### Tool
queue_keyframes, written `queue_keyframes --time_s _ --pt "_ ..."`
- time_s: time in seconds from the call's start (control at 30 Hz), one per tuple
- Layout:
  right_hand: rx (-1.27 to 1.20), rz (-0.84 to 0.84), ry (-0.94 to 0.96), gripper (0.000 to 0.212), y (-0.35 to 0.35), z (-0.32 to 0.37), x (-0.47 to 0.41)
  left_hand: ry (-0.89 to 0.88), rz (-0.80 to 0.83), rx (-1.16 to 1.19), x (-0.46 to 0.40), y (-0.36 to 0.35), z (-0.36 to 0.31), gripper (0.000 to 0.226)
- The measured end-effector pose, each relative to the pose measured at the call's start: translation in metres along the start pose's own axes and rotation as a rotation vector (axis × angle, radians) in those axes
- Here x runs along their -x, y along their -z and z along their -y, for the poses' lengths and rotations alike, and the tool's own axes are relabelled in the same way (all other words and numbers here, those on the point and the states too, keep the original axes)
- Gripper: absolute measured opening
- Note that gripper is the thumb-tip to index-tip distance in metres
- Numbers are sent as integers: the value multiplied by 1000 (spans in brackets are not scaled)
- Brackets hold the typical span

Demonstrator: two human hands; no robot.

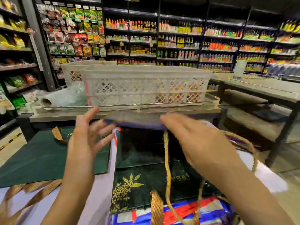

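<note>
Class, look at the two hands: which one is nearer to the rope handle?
Right. The right hand hovers directly over the rope handle; the left hand is well off to its left, over the flat green bag.

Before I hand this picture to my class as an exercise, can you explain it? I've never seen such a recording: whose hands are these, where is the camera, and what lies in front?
There is no machine here: a person wears one wide-angle camera on the head, looking forward and down, so you see their own arms in a shop. The left hand has its fingers spread and holds nothing. The right hand reaches out flat over a dark green bag with a gold leaf print; blur hides whether it grips the bag's rope handle running beneath it. A second green bag lies flat to the left. Beyond, white lattice crates stand on a counter, with shelves of bottles behind.
</note>
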State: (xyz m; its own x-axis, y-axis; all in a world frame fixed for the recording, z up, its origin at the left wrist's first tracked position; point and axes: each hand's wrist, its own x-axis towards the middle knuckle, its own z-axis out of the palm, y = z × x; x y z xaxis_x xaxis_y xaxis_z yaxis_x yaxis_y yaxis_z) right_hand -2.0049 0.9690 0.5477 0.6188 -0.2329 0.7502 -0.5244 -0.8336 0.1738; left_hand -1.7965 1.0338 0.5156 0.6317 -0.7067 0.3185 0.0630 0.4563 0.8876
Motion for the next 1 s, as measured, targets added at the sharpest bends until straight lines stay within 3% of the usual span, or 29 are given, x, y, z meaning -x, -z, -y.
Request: queue_keyframes --time_s 0.13,0.2,0.33,0.4,0.47,0.57,0.63,0.73,0.87,1.0 --pt "66 294 122 48 -31 0 31 252 -17 -144 7 13 26 14" --pt "-23 424 79 58 -42 -2 50 250 60 -295 13 18 40 23" --pt "-286 689 -98 55 -34 0 57 248 111 -406 21 22 56 46" --pt "-413 669 -174 55 -27 -5 65 256 128 -444 22 25 62 45" --pt "-454 520 -281 46 -18 -10 74 260 136 -477 23 27 64 40" --pt "-209 255 -403 17 -5 -23 95 150 143 -682 22 30 62 34" --pt "-72 324 -506 17 5 -26 105 -32 131 -884 22 28 57 30" --pt "13 470 -608 26 7 -22 115 -235 198 -955 32 12 44 27" --pt "-198 450 -703 27 4 -14 113 -330 345 -938 54 -15 43 33" --pt "-557 336 -861 21 3 -6 97 -400 427 -914 76 -38 49 25"
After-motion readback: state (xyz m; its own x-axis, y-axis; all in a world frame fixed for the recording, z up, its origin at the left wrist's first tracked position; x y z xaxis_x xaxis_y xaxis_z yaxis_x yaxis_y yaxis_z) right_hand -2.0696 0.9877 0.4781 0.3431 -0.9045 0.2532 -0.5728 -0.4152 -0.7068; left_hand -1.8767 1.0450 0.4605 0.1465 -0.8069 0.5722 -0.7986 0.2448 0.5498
